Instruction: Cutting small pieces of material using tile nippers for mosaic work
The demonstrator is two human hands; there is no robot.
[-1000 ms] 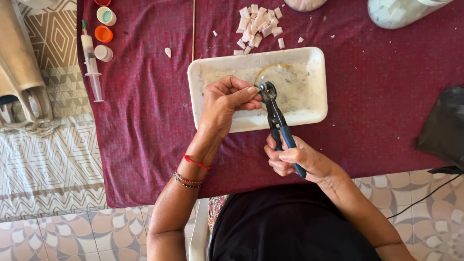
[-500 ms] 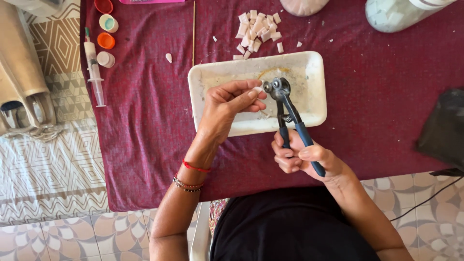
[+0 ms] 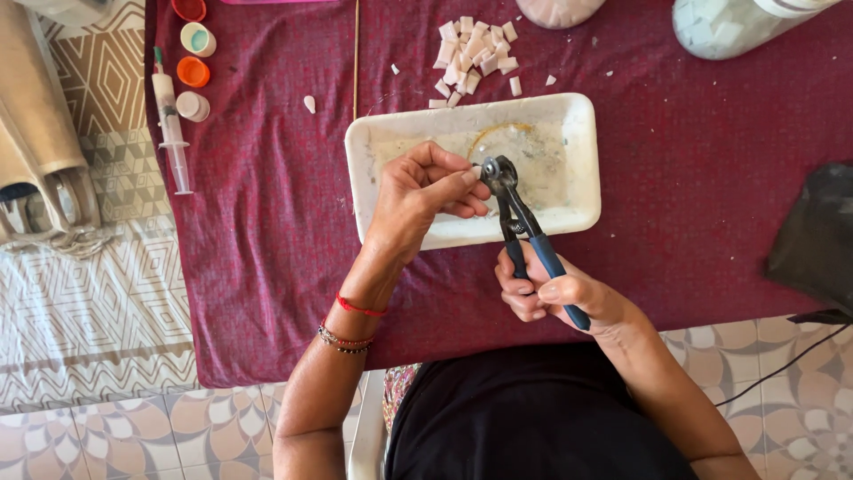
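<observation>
My right hand [image 3: 553, 295] grips the blue handles of a pair of wheeled tile nippers [image 3: 520, 227]; the jaws point up over a white rectangular tray [image 3: 582, 151]. My left hand [image 3: 425, 191] hovers over the tray with its fingertips pinched at the nipper jaws, on a small piece that the fingers mostly hide. A pile of small white tile pieces [image 3: 474, 53] lies on the maroon cloth [image 3: 267, 231] just beyond the tray.
A syringe [image 3: 171, 124] and several small coloured caps [image 3: 192, 53] lie at the cloth's left edge. Two jars [image 3: 729, 22] stand at the far edge. A dark object [image 3: 817, 240] sits at the right. Patterned floor tiles lie below.
The nippers and my right hand have shifted slightly left and tilted; my left hand keeps pinching at the jaws. The view has drifted a little.
</observation>
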